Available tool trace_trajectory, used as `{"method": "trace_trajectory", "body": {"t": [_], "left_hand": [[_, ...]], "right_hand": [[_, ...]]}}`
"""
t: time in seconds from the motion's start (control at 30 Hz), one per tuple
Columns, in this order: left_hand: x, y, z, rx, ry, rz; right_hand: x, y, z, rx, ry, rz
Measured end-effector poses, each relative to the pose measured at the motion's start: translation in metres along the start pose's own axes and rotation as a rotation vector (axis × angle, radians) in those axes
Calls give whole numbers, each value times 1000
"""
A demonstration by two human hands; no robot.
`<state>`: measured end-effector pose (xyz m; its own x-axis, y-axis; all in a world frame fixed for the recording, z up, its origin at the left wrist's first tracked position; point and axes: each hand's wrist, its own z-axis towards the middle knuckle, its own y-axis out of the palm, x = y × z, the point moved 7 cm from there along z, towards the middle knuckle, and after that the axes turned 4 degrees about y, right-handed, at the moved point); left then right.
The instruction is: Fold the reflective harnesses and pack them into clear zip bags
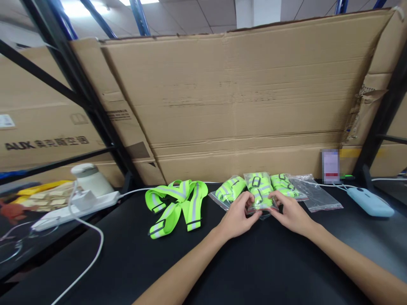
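Observation:
My left hand (pixel 239 215) and my right hand (pixel 291 212) grip the two sides of a clear plastic bag (pixel 259 188) with a folded neon-yellow reflective strap inside. Black buckles show through its film, and the fingers of both hands curl at its lower edge. Just left of it lies another bagged reflective strap (pixel 230 189), and a third bagged strap (pixel 284 185) sits behind my right hand. Farther left, a loose reflective strap (pixel 181 203) with grey stripes and black sliders is spread on the black table (pixel 203 267).
Flat transparent bags (pixel 318 197) lie to the right, near a light-blue power bank (pixel 370 202). A cardboard sheet (pixel 222 101) walls off the back. On the left stand a white power strip (pixel 76 210) and a pale bottle (pixel 92 178); a white cable (pixel 100 241) crosses the table.

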<state>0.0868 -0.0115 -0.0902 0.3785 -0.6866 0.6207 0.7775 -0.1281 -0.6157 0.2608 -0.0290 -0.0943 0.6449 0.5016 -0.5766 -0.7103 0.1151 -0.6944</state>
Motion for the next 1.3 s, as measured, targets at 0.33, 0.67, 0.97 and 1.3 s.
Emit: {"method": "trace_trajectory", "body": {"t": [0.33, 0.67, 0.97, 1.3], "left_hand": [[10, 0, -1, 59, 129, -7], [4, -8, 3, 32, 46, -111], [4, -10, -2, 136, 49, -130], [26, -25, -5, 200, 258, -144]], "right_hand": [[-4, 4, -1, -49, -20, 22], [5, -6, 1, -20, 46, -32], [-1, -6, -4, 22, 11, 151], [-1, -13, -7, 217, -86, 143]]}}
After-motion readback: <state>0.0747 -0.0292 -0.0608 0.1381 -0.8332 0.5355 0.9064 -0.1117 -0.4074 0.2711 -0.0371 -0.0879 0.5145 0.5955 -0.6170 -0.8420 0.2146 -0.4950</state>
